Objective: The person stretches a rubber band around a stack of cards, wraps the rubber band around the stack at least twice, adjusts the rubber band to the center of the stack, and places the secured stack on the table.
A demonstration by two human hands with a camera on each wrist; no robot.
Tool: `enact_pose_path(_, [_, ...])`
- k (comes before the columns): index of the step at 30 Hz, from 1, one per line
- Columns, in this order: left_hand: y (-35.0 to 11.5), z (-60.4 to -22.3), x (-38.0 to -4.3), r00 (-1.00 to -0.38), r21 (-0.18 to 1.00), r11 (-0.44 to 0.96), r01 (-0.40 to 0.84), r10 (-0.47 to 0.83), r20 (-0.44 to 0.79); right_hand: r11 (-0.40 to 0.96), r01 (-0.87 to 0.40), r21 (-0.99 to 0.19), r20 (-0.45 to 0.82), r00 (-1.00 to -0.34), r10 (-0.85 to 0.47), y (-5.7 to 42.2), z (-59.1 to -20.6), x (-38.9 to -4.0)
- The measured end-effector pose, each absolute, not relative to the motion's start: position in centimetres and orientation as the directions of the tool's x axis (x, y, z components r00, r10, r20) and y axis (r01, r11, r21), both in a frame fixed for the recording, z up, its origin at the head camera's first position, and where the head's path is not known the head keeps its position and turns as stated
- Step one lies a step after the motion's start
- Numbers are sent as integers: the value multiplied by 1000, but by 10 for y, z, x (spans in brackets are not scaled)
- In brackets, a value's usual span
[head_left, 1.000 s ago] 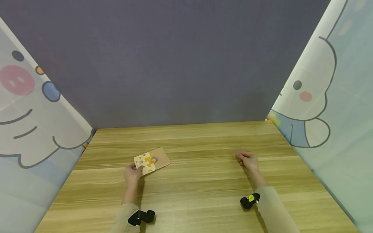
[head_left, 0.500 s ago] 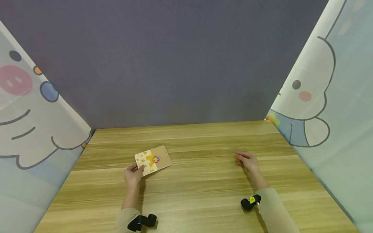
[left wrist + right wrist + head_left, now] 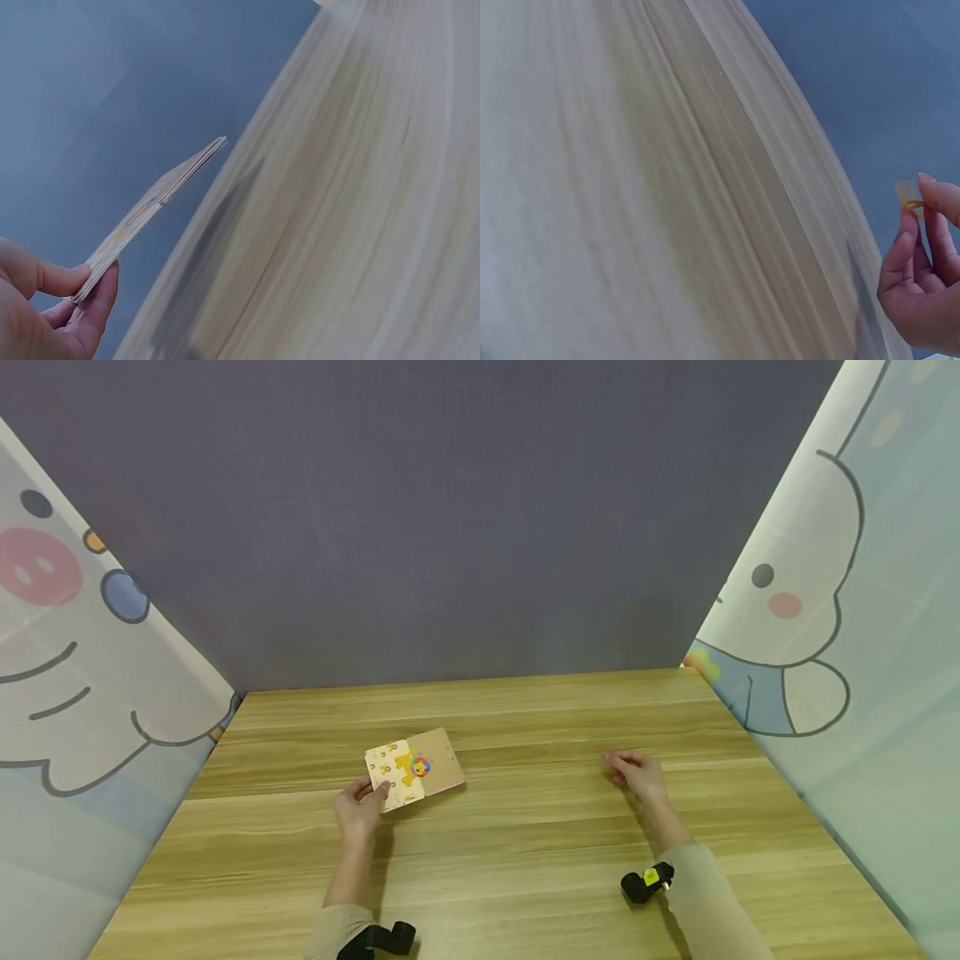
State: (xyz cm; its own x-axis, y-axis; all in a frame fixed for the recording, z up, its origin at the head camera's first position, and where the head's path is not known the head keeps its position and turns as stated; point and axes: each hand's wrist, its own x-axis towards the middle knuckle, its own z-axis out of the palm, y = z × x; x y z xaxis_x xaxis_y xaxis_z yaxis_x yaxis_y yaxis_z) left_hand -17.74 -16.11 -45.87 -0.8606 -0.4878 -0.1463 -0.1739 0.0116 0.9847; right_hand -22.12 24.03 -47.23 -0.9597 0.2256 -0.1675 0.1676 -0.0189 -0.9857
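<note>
My left hand [image 3: 358, 817] pinches the near left corner of a small booklet [image 3: 444, 762] between thumb and fingers. One half of it is cream with a yellow pattern, the other plain tan, and a small lion picture lies near the join. From the left wrist view, the booklet [image 3: 154, 199] is seen edge-on, several thin layers thick, raised off the table and tilted. Over the right side of the table, my right hand [image 3: 639, 777] pinches a small translucent orange strip [image 3: 905, 191], looped at the fingertips; its exact kind is unclear.
Both hands are above a wood-grain table [image 3: 517, 852]. A dark grey panel [image 3: 465, 527] rises behind its far edge. Cartoon-printed curtains [image 3: 885, 827] flank both sides. Black wrist cameras [image 3: 647, 883] sit on the sleeves.
My left hand has carried the booklet a short way to the right. The right hand stays almost in place, still pinching the orange strip.
</note>
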Motion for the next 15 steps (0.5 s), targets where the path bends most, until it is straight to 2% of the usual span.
enact_pose_path(6, [-151,-455,-174,-872,988,24,-151,-474,-122,-114,25,-993,-39,-992,123,241,-474,-218])
enact_pose_path(10, [-146,-454,-171,-882,990,23,-143,-456,-116,-93,71,-993,-84,-987,139,236,-470,-219])
enact_pose_path(15, [-140,-456,-169,-893,991,0,-134,-434,-121,-132,141,-981,-160,-976,150,231,-463,-218])
